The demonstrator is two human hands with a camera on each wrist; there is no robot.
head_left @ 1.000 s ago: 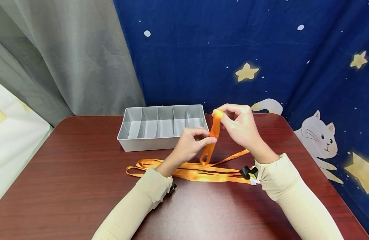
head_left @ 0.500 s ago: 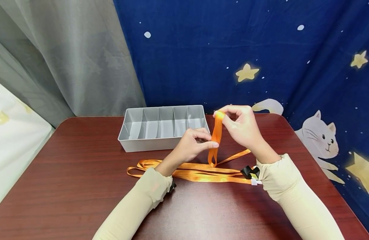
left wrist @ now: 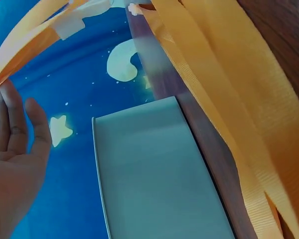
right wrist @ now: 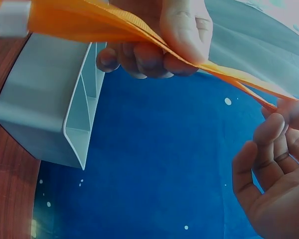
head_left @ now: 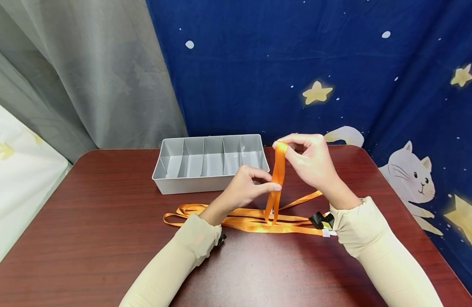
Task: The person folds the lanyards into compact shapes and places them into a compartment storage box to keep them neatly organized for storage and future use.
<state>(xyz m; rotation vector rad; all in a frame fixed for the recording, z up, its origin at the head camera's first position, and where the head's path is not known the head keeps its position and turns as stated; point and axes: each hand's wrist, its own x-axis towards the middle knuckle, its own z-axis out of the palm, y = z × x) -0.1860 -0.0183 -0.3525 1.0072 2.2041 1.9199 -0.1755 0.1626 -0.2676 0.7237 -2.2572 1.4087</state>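
Note:
An orange lanyard strap [head_left: 255, 219] lies in long loops on the dark red table [head_left: 86, 238], with a black clip [head_left: 320, 220] at its right end. A folded length of the strap [head_left: 277, 179] stands up between both hands. My right hand [head_left: 306, 160] pinches the fold at its top. Lower down, my left hand [head_left: 247, 187] pinches the doubled strap between thumb and fingers. In the right wrist view the left hand's fingers [right wrist: 182, 37] clamp the orange strap [right wrist: 99, 22]. The left wrist view shows the strap [left wrist: 229, 89] running past the grey box [left wrist: 149, 174].
A grey divided organiser box [head_left: 209, 162] with several compartments stands just behind the hands. A blue star-and-cat cloth [head_left: 335, 76] and a grey curtain [head_left: 86, 72] hang behind the table. White fabric [head_left: 17, 170] lies off the left edge.
The hanging loop has grown longer and reaches the straps on the table. My left hand slid slightly down and right along it; my right hand stayed nearly still.

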